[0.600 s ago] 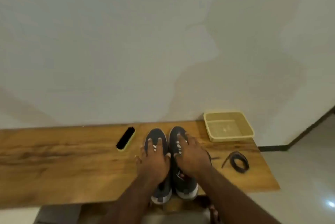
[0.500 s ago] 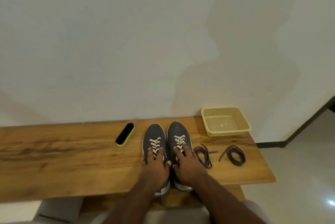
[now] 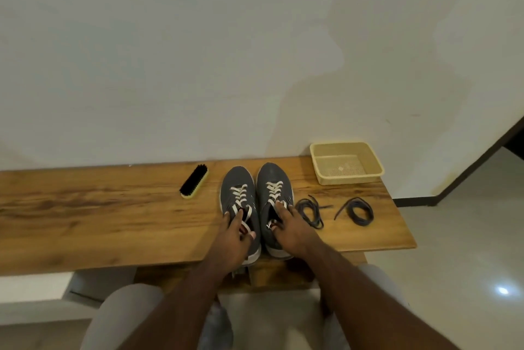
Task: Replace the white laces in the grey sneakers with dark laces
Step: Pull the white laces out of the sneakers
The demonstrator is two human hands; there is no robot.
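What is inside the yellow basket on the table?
The yellow basket shows only its perforated floor with a pale patch in the middle; whether that is an object or light, I cannot tell. Its near wall hides the front strip of the floor. Both dark laces lie outside it.

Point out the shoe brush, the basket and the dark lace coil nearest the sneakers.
shoe brush (image 3: 194, 181), head view, on its black bristles.
basket (image 3: 349, 178), head view, on its near wall.
dark lace coil (image 3: 311, 211), head view, on its strands.

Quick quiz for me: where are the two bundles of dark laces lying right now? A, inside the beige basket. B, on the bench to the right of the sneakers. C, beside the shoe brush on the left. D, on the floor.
B: both dark lace bundles lie on the wooden bench, right of the grey sneakers and nearer the camera than the beige basket.
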